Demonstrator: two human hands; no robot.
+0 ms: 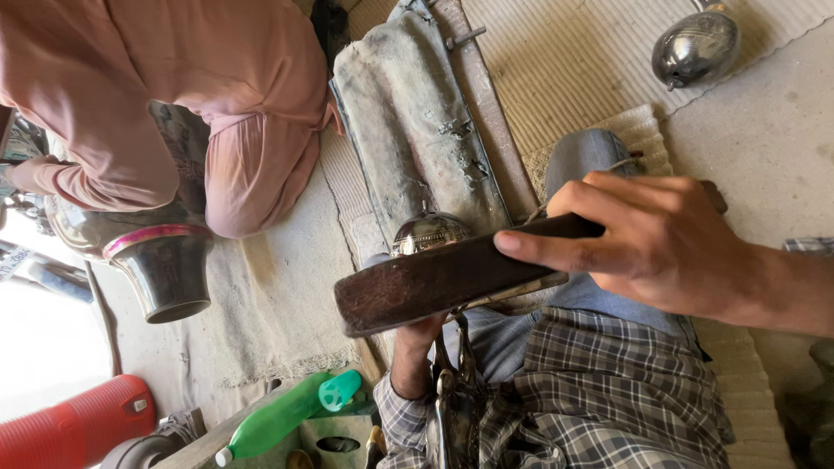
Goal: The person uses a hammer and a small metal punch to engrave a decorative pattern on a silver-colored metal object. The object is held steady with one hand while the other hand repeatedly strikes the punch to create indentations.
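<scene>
Right hand (660, 247): clamped on the dark wooden paddle (434, 282), fingers stretched along its top edge, thumb underneath.
Paddle: held flat and slightly tilted, lying across the top of the small metal bowl (427, 233), touching it.
Left hand (417, 334): directly under the paddle, mostly hidden; grip cannot be told; plaid sleeve (401, 417) below it.
Bowl: shiny, ribbed, only its upper dome showing just above the paddle.
Metal sheet (413, 113): grey and dented, stretching away above the bowl.
Round vessel (695, 48): polished, lying on the mat well above and right of the paddle.
Other person (174, 95): in pink, seated well left of the paddle, with a dark metal pot (165, 274) having a pink band.
Green bottle (287, 417): lying below and left of the paddle.
Red ribbed drum (78, 426): far left of the bottle.
</scene>
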